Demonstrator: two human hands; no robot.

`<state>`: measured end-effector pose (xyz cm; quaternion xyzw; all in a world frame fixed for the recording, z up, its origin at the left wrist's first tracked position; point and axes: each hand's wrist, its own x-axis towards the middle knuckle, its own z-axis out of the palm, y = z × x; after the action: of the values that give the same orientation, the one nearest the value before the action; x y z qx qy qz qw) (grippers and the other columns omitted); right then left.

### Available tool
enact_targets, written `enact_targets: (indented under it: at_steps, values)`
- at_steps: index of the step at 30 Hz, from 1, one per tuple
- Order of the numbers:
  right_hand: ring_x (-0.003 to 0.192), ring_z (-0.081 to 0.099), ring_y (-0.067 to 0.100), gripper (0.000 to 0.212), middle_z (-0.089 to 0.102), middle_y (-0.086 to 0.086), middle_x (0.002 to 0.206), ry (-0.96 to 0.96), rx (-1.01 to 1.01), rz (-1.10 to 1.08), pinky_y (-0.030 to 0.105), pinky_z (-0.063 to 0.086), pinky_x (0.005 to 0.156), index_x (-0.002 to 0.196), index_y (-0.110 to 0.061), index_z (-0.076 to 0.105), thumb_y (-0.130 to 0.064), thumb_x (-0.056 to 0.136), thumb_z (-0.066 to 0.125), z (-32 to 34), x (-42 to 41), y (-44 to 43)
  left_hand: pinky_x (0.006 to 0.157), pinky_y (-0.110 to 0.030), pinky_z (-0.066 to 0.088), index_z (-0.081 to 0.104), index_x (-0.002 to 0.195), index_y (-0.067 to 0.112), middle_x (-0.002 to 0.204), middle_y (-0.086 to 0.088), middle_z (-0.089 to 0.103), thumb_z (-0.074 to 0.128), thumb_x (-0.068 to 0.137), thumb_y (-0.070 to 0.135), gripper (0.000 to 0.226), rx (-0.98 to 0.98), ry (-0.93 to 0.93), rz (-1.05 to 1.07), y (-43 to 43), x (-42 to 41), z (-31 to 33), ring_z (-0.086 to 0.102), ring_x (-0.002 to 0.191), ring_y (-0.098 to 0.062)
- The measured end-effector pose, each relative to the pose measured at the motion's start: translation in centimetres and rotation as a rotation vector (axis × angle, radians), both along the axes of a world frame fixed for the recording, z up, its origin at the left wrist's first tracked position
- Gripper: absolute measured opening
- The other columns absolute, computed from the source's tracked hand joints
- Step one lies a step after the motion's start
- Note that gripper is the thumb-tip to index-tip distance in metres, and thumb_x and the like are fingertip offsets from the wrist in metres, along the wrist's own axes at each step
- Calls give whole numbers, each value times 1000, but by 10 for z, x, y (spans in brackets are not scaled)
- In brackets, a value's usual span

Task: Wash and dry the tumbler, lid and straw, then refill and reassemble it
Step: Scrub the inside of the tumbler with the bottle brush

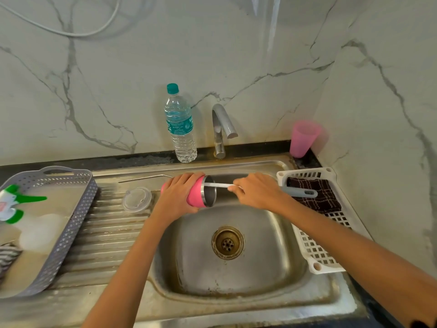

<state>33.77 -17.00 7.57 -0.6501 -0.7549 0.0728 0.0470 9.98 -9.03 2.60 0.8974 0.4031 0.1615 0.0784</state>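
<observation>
My left hand [176, 194] grips the pink steel tumbler [201, 194], held on its side over the sink basin with its mouth facing right. My right hand [256, 190] holds a bottle brush; its white stem [218, 185] reaches into the tumbler's mouth and its grey handle [301, 192] sticks out to the right. The brush head is hidden inside the tumbler. On the ribbed drainboard to the left lies the clear lid [137, 199]. A metal straw [144, 178] rests along the sink's back rim.
The steel sink [260, 263] has a drain and a tap [221, 129] behind it. A water bottle [181, 125] and a pink cup [302, 138] stand at the back. A white basket [314, 252] with a dark cloth sits on the right, a grey basket [68, 223] with a spray bottle on the left.
</observation>
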Motion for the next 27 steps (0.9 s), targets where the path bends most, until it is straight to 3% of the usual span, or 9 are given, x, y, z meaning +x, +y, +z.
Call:
enact_targets:
  at_steps: [5,10,16,19,23,27]
  values:
    - [72,59,27,41,57,4,75,42,-75,19,34,44,64,107,-16,65,-40,103,32,-16,-21,-18,103,-47,41,41,141,23,135,-2,53,87,57,41,98,6,-28,53,0,12,3,51,121,-25]
    - [64,53,17,39,53,-2,68,-27,-8,18,30,40,62,95,-19,63,-42,102,32,0,-4,-3,102,-46,39,45,140,23,132,-1,56,86,57,37,94,12,32,39,-1,12,-3,53,120,-26]
    - [64,52,21,40,53,1,72,-33,-60,15,32,40,62,106,-17,65,-39,103,31,-16,-9,-12,103,-48,38,47,140,21,131,-3,57,88,54,37,96,54,49,8,-2,11,-2,54,119,-28]
    - [61,51,20,36,51,0,68,-72,-17,109,32,40,59,97,-19,62,-38,102,32,-6,-14,-16,101,-46,40,48,138,22,128,-3,59,89,51,36,97,45,54,22,-5,8,-8,56,116,-28]
    - [54,44,9,31,45,-7,61,-64,20,43,27,35,58,86,-27,53,-41,102,32,-1,5,-1,102,-46,39,46,139,22,130,-1,56,87,54,35,95,-1,13,35,-4,4,-5,54,118,-27]
    - [59,52,19,38,50,-1,66,5,-21,-1,33,44,60,97,-19,64,-41,102,33,-16,-7,-9,103,-47,39,43,140,25,132,-1,54,87,55,42,97,27,-6,16,1,5,6,52,119,-26]
